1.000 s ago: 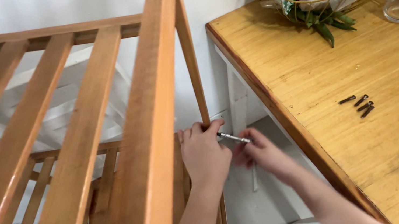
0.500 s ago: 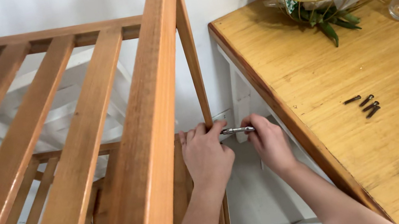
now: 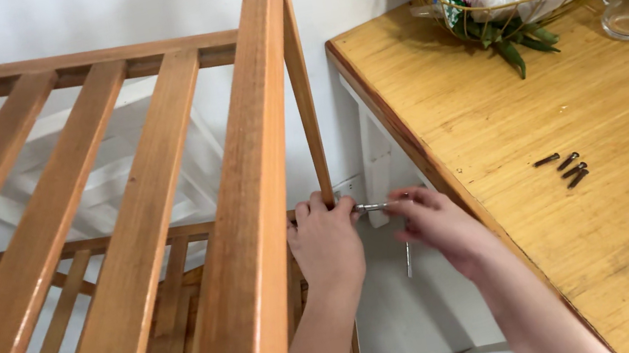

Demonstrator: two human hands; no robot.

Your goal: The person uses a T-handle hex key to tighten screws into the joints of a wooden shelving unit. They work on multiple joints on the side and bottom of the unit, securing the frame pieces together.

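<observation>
Our left hand [image 3: 326,243] grips the rack's upright [image 3: 310,117]; right fingers [image 3: 414,204] pinch the hex key [image 3: 376,206], which we judge may slip out.

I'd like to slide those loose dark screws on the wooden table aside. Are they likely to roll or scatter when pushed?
Probably yes. The dark screws look small, round-shanked and light, so a nudge would likely roll or scatter them. They lie loose on the smooth, glossy table not far from its edge, so some could drop off. Pinching them up singly seems safer.
</observation>
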